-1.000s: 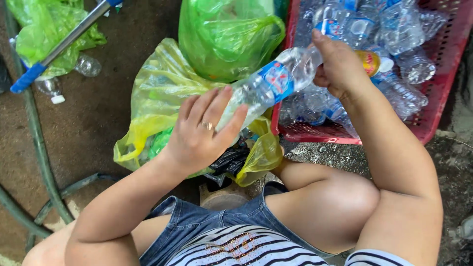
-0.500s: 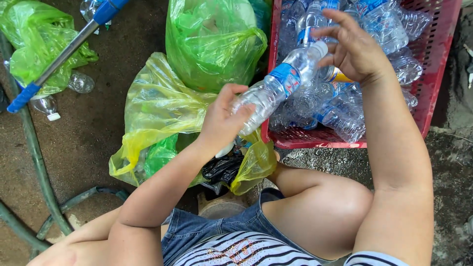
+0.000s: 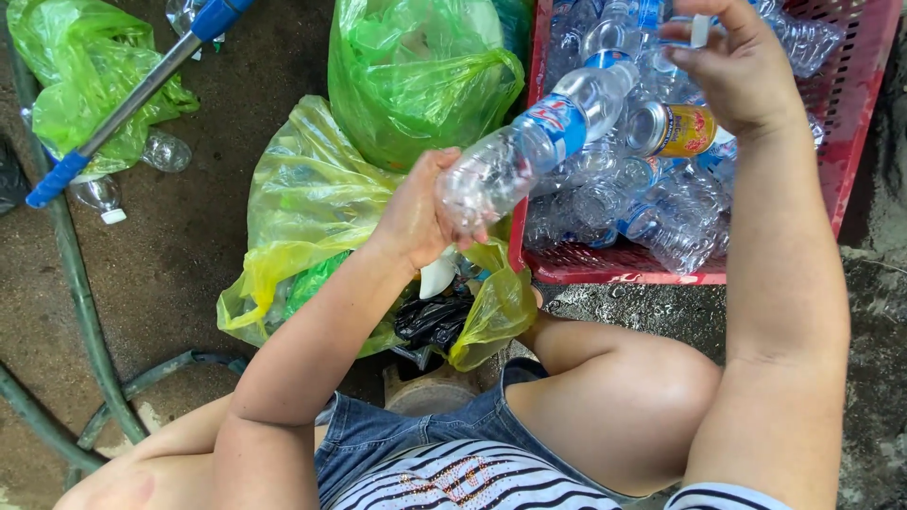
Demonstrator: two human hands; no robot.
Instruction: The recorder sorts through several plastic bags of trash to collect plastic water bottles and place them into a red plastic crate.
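Head view looks down past my knees at a red crate (image 3: 855,142) full of clear empty bottles, with a yellow drink can (image 3: 673,129) lying among them. Left of the crate I see a green plastic bag (image 3: 416,80), and below it a yellow bag (image 3: 307,208) open on the wet ground. A blue-handled pole (image 3: 132,99) lies across the upper left. My left hand (image 3: 416,212) is closed around the base of a clear plastic bottle (image 3: 529,151), which tilts up over the crate's edge. My right hand (image 3: 737,71) hovers above the crate, its fingers pinching a small white cap (image 3: 700,30), apart from the bottle's neck.
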